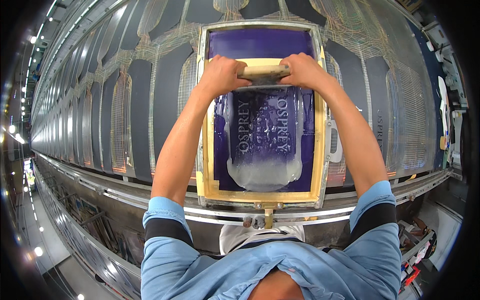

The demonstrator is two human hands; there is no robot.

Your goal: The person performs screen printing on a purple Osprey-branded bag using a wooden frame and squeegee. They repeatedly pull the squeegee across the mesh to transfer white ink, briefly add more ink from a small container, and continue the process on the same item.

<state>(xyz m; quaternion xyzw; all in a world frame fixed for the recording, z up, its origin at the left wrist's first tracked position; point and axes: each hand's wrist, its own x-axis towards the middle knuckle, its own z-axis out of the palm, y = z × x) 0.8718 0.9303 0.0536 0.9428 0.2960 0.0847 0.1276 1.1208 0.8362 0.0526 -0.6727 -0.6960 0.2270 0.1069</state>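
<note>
Both my hands are closed on a squeegee [264,71] with a pale wooden handle, held crosswise over the upper part of a printing screen. My left hand [223,75] wraps the handle's left end and my right hand [303,71] its right end. The screen has a metal frame [203,125] edged inside with yellow tape and a purple mesh [260,42]. Two rows of lettering stand in the mesh below the squeegee. Wet, clear-looking ink [265,172] lies in a thick band near the mesh's lower end, with streaks along both sides. Whether the blade presses the mesh is hidden.
Dark cut fabric panels [169,105] lie in rows along a long table on both sides of the screen. A metal rail [125,194] runs along the near edge. A metal bracket [334,141] juts from the frame's right side.
</note>
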